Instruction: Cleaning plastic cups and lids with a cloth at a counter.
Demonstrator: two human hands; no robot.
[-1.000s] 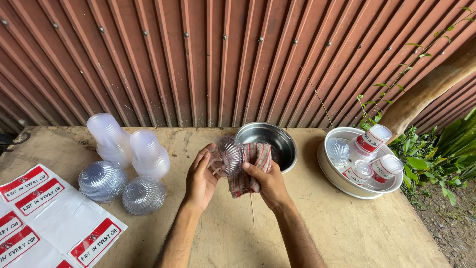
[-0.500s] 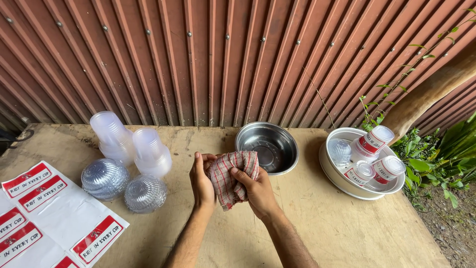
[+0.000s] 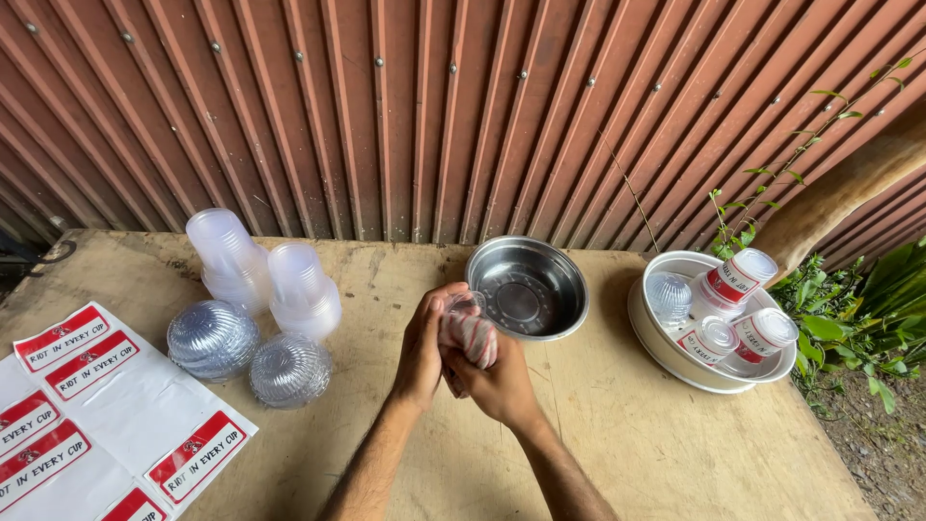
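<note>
— Since a moment ago both hands have drawn closer together, and the checked cloth (image 3: pixel 471 338) is now bunched small instead of spread.

— What grips it?

— The right hand (image 3: pixel 492 384) curls its fingers tight around the cloth from below. The left hand (image 3: pixel 422 349) wraps closed around a clear plastic cup (image 3: pixel 461 305), whose rim shows just above the cloth.

— Where does this sit?

— Above the wooden table (image 3: pixel 617 425), just beside the steel bowl (image 3: pixel 528 287). Stacked clear cups (image 3: pixel 258 268) and domed lids (image 3: pixel 246 352) stand well to the left, near a sheet of red-and-white labels (image 3: pixel 106 405). A white basin (image 3: pixel 666 352) with labelled cups (image 3: pixel 738 309) sits to the right.
</note>
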